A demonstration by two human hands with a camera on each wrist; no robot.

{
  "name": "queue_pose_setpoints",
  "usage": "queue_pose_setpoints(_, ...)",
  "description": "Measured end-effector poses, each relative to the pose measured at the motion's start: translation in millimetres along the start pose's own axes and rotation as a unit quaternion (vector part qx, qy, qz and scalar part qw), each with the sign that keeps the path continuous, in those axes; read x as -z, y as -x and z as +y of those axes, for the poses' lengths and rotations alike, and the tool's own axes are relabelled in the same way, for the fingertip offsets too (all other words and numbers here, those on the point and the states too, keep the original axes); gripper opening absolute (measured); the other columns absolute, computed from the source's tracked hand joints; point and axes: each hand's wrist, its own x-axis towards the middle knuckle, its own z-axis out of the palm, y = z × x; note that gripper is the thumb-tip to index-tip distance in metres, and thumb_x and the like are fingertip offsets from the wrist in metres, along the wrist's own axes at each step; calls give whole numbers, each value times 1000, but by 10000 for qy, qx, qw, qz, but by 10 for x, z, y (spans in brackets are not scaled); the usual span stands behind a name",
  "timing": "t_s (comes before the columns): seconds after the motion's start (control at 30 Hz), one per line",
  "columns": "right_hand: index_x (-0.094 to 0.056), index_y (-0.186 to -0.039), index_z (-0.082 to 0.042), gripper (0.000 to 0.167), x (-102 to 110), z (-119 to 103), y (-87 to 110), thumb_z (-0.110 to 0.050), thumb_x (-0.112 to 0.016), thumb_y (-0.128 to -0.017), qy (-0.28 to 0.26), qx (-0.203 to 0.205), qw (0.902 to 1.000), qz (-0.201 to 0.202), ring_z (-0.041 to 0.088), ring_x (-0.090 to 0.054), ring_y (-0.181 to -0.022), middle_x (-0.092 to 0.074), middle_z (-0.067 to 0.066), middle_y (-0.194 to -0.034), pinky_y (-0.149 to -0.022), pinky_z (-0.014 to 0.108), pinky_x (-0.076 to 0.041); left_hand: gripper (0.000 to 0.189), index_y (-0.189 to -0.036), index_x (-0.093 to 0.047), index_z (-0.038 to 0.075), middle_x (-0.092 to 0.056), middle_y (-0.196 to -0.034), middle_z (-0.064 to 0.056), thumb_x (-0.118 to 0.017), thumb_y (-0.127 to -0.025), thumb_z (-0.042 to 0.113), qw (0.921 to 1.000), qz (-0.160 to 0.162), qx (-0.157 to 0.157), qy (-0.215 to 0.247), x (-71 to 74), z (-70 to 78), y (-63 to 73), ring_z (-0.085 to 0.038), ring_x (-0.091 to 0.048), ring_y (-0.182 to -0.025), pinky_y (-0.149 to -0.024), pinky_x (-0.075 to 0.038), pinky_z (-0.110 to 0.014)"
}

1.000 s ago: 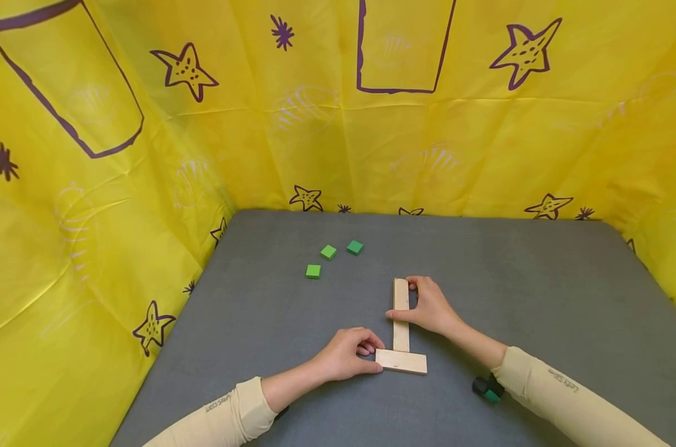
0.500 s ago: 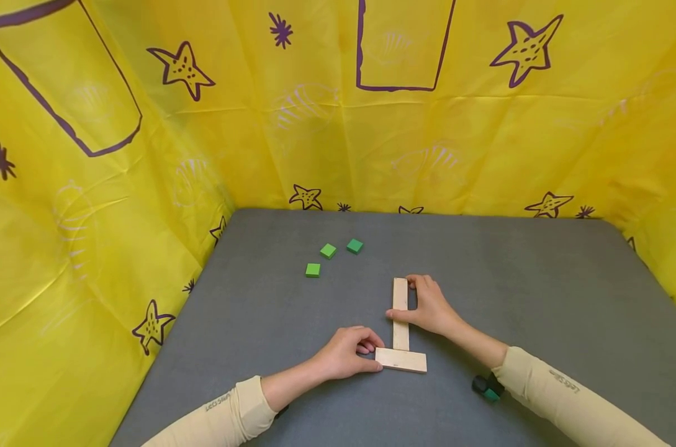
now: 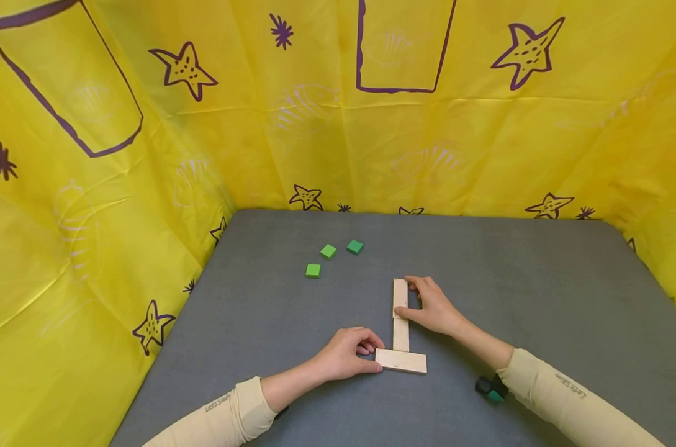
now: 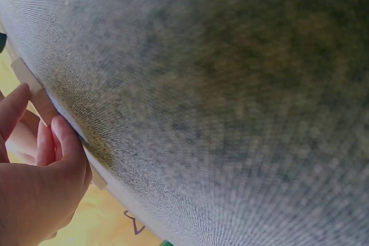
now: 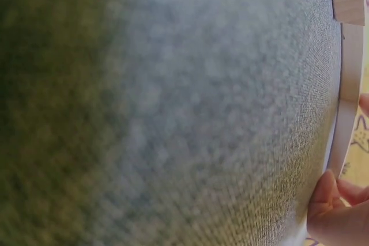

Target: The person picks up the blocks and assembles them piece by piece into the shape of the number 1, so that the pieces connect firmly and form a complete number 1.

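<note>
Three pale wooden blocks lie flat on the grey table. The cross block (image 3: 401, 361) lies sideways at the near end. A middle block (image 3: 401, 335) and a far block (image 3: 400, 297) run away from it end to end, forming a T-like shape. My left hand (image 3: 349, 354) pinches the left end of the cross block between thumb and fingers; the left wrist view shows its fingertips (image 4: 62, 124) against the wood. My right hand (image 3: 431, 305) holds the far block, fingers at its far end and thumb over it near the seam. Part of the seam lies beside that thumb.
Three green square blocks lie farther back: two light green tiles (image 3: 313, 270) (image 3: 328, 251) and a darker green one (image 3: 355, 247). A black and green device (image 3: 491, 390) sits by my right wrist. Yellow cloth (image 3: 343, 136) with starfish drawings surrounds the table's back and sides.
My right thumb has shifted from the left side of the wooden blocks to the right, over the far block, uncovering the seam. The left hand and the cross block stay put.
</note>
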Motion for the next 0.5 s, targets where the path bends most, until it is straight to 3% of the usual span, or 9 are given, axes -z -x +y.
queue_pose_setpoints(0.5, -48, -133, 7, 71, 34, 24, -10, -29, -80, -81, -129, -31, 9999, -111, 24, -47, -90, -52, 15, -108, -73, 34, -41, 27, -98, -70, 9, -61, -89, 6, -84, -76, 9, 10000, -7, 44, 52, 0, -3, -2, -4, -57, -82, -77, -50, -18)
